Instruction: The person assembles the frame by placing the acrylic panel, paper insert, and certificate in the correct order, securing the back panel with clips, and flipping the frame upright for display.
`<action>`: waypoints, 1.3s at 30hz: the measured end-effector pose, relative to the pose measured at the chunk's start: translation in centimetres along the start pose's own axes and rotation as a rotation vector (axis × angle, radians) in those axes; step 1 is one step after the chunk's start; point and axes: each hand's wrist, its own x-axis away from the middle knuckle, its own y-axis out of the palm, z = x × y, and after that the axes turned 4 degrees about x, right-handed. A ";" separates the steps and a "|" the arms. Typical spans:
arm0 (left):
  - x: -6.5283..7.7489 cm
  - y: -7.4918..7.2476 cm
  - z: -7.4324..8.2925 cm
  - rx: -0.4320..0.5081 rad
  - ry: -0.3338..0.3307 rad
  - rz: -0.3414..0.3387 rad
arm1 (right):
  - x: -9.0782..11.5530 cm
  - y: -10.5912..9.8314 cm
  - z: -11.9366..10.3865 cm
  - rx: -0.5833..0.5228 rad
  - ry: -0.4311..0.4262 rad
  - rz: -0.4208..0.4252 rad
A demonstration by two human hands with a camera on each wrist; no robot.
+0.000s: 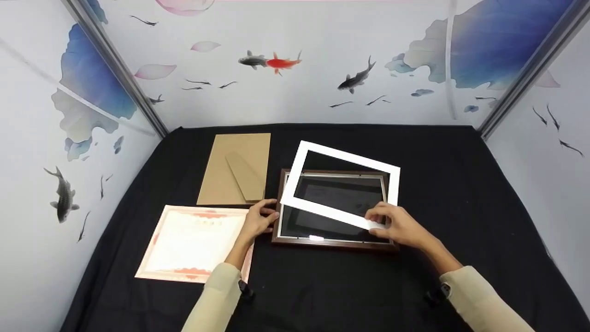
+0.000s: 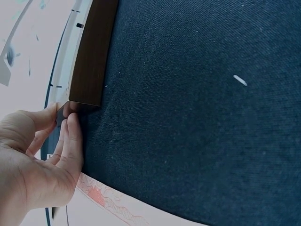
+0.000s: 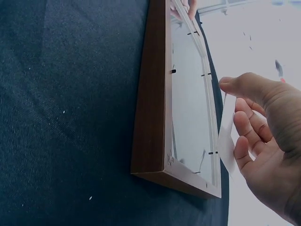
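A brown wooden picture frame [image 1: 341, 244] lies flat on the black cloth, its glass or clear pane facing up. My left hand [image 1: 258, 221] holds the frame's left side, and in the left wrist view the thumb and fingers grip the frame [image 2: 91, 52] near a corner. A white mat board [image 1: 329, 212] with a rectangular opening is tilted above the frame. My right hand [image 1: 397, 226] pinches its lower right corner. In the right wrist view, the mat [image 3: 226, 136] sits between thumb and fingers, apart from the frame's rail [image 3: 150, 94].
A tan backing board [image 1: 214, 168] with a stand leg [image 1: 244, 180] lies behind and left of the frame. A certificate sheet [image 1: 198, 244] with a red patterned border lies at the left, partly under my left forearm. Printed panels [image 1: 313, 27] enclose the black-covered table [image 1: 461, 193].
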 end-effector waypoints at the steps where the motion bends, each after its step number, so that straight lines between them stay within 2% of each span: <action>1: 0.0 0.0 0.0 0.003 -0.003 0.000 | 0.0 0.0 -0.1 -0.006 -0.002 -0.004; 5: 0.1 0.0 0.1 0.016 -0.006 0.005 | -0.1 0.2 -0.4 -0.021 0.010 -0.025; 6: 0.3 0.0 0.6 0.018 -0.003 -0.001 | -0.1 0.2 -0.5 -0.024 0.015 -0.032; 11: 0.3 0.1 0.5 0.008 -0.001 -0.002 | -0.1 0.5 -0.8 -0.001 0.016 -0.066; 13: 0.0 0.1 0.0 -0.003 -0.004 0.002 | 0.0 0.6 -0.8 0.018 -0.001 -0.080; 20: 0.0 0.0 0.0 -0.006 -0.002 0.007 | 0.7 1.4 -1.2 0.049 -0.040 -0.143; 25: 0.1 -0.1 0.0 -0.018 0.000 0.010 | 1.1 1.8 -1.4 0.060 -0.085 -0.157; 31: 0.2 0.0 0.1 -0.032 0.002 0.004 | 1.2 1.9 -1.1 0.051 -0.093 -0.176; 39: 0.2 0.2 0.1 -0.025 0.007 0.004 | 0.3 2.0 0.0 0.022 -0.072 -0.203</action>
